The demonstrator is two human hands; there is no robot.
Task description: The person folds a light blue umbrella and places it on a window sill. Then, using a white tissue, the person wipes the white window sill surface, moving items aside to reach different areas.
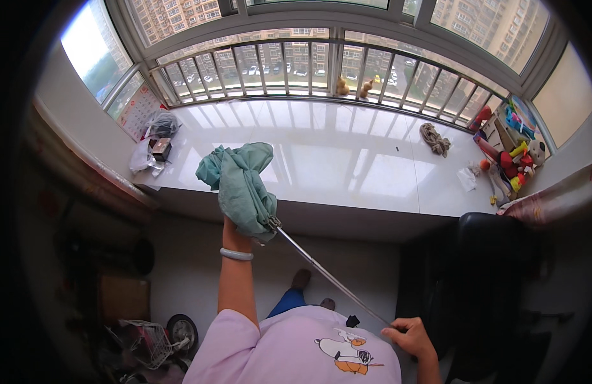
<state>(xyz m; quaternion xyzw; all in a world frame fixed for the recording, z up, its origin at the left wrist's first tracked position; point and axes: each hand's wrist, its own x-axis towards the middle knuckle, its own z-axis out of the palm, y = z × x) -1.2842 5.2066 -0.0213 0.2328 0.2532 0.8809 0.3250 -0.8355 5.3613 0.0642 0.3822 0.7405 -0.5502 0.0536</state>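
A folding umbrella with a bunched green cloth canopy [248,192] stretches between my two arms. Its thin metal shaft [324,273] slants from the canopy's metal rib hub [274,223] down to the lower right. My right hand [411,336] grips the shaft's lower end, with the handle hidden in its fingers. My left forearm [236,283], with a pale bangle [236,254] on it, reaches up to the canopy. Cloth covers my left hand, so its fingers cannot be seen. The canopy hangs over the front edge of a glossy white window ledge [334,158].
Metal railing bars [286,69] line the window behind the ledge. Plastic bags [159,125] and a small box [161,149] sit at left. A crumpled brown cloth [435,139] and toys [514,161] lie at right. Below are a wheeled basket [154,343] and a black chair [492,249].
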